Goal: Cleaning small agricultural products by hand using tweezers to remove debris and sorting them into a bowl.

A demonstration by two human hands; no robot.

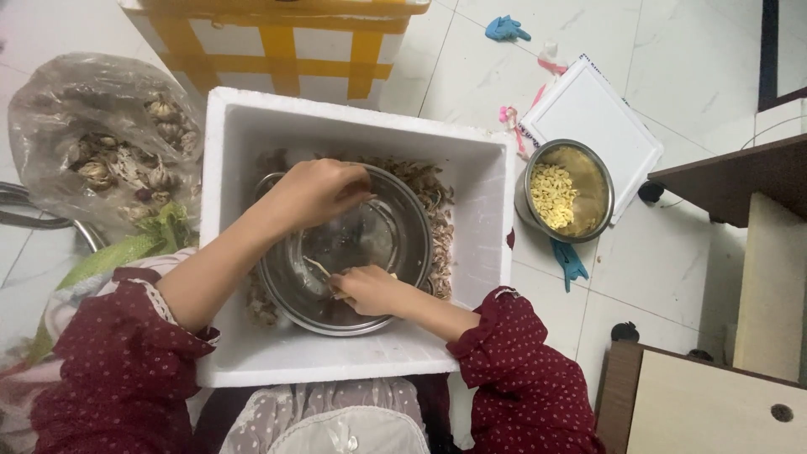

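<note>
At the far left, a clear plastic bag (101,139) is sitting on the tiled floor, still bulging with whole garlic bulbs, so plenty of unpeeled stock seems to be waiting. Next to it, the white foam box (244,252) is holding a large steel bowl (370,244) that is resting on a bed of dry papery peelings (433,210), a sign that a good deal of peeling is already done. The left hand (315,192) is reaching over the bowl's far rim with fingers bunched together, as if pinching something small; what it is gripping cannot be told. The right hand (370,290) is working at the near rim inside the bowl, closed around a pale clove or sliver of skin (319,269). The bowl itself is looking nearly empty. Further right, outside the box, 1 smaller steel bowl (565,192) is standing on a white board (605,109) and is carrying a modest heap of pale peeled cloves (553,195), roughly a third full by my judgement, so the peeled share is looking small against the bag.
</note>
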